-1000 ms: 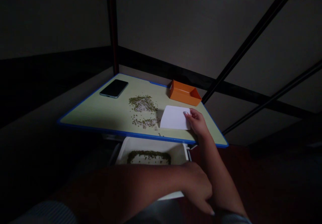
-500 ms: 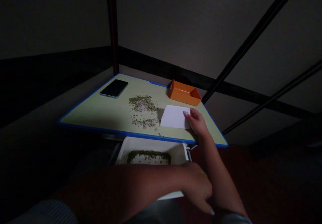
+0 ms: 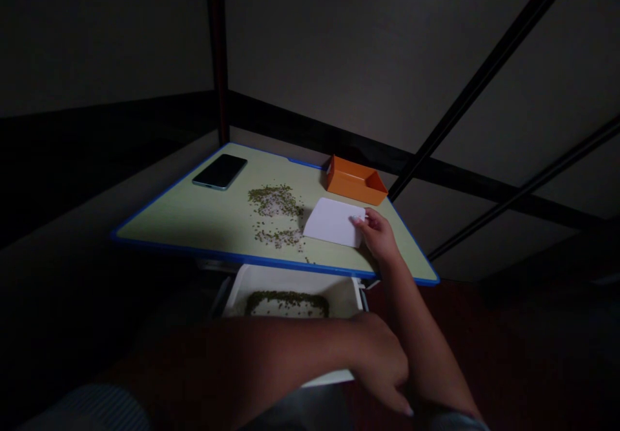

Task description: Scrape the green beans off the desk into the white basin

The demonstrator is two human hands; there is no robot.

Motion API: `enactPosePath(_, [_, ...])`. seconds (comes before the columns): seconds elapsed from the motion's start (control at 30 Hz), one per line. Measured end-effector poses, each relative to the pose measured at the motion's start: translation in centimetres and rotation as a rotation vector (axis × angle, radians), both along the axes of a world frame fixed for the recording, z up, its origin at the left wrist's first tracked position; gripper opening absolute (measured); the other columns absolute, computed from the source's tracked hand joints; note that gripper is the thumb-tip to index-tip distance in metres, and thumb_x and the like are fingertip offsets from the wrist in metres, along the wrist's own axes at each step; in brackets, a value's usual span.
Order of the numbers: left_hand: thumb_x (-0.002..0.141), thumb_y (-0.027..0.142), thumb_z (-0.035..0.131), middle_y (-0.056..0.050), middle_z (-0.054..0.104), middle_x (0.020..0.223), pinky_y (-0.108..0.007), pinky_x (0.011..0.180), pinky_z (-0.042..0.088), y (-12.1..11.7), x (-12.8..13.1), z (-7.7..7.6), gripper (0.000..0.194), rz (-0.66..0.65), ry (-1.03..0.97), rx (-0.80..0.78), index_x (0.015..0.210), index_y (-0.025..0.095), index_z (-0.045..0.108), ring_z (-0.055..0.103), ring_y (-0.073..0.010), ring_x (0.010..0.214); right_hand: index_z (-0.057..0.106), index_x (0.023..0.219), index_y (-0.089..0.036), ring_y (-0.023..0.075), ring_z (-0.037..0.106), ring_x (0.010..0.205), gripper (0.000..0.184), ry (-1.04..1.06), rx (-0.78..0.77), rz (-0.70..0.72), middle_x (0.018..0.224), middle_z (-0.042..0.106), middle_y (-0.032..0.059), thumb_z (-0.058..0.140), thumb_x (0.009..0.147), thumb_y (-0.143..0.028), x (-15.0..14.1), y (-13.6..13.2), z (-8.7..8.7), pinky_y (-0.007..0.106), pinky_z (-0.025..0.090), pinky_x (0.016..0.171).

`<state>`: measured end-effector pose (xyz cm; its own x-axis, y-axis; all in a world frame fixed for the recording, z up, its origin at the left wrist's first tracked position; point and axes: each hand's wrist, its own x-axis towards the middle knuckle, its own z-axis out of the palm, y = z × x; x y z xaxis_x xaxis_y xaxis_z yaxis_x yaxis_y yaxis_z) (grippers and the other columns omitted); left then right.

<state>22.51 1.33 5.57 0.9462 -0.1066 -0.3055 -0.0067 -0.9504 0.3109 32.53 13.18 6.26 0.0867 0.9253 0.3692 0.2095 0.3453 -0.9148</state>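
So closest to the camera, the left hand (image 3: 380, 357) hangs at bottom centre-right, right by the other forearm; its fingers are bent downward and mostly turned away, so can't tell if they've got anything. Just above it, partly behind that arm, is a white bin (image 3: 298, 278) with dark green bits (image 3: 285, 300) inside, under the front edge of the worktop (image 3: 179, 214). Then, right of centre, the right hand (image 3: 378, 234) has the white card (image 3: 334, 222) pinched by its right-hand end, thumb on top. Looks light and thin, fairly stiff since it isn't sagging, maybe a bit slick. I'd guess it's hard to break, and that end is a decent hold, leaving the curved left edge free. Just left of it there's a loose scatter of green and pale bits (image 3: 274, 201), probably light and quick to roll. Farther back: a phone (image 3: 220, 172) upper left on the worktop, an orange tray (image 3: 356, 189) behind the card.
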Motion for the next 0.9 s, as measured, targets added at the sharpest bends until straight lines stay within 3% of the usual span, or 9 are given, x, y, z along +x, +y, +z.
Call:
enactPosePath(0.27, [0.081,0.060,0.047,-0.001,0.069,0.067,-0.031,0.042,0.036,0.07,-0.07,0.20,0.044,0.000,-0.008,-0.007,0.070,0.022,0.067,0.061,-0.0194,0.060,0.062,0.078,-0.020,0.0132,0.051,0.059,0.031,-0.008,-0.029,0.046,0.068,0.061,-0.0013,0.075,0.067,-0.046,-0.19,0.11,-0.03,0.025,0.039,0.054])
enactPosePath(0.67, [0.079,0.055,0.054,0.002,0.057,0.052,-0.030,0.040,0.033,0.09,-0.12,0.65,0.042,0.009,0.008,-0.037,0.054,0.022,0.055,0.052,-0.0160,0.049,0.061,0.078,-0.020,0.0125,0.049,0.058,0.029,0.008,-0.048,0.072,0.067,0.059,-0.0015,0.074,0.069,-0.044,0.15,0.07,-0.23,0.024,0.035,0.051])
enactPosePath(0.9, [0.081,0.057,0.050,0.000,0.063,0.058,-0.031,0.042,0.035,0.04,-0.34,0.75,0.041,0.005,-0.003,-0.020,0.064,0.022,0.063,0.058,-0.0182,0.056,0.059,0.076,-0.020,0.0125,0.046,0.058,0.030,-0.043,-0.044,0.076,0.065,0.055,-0.0022,0.073,0.068,-0.046,0.08,0.00,-0.18,0.024,0.035,0.052])
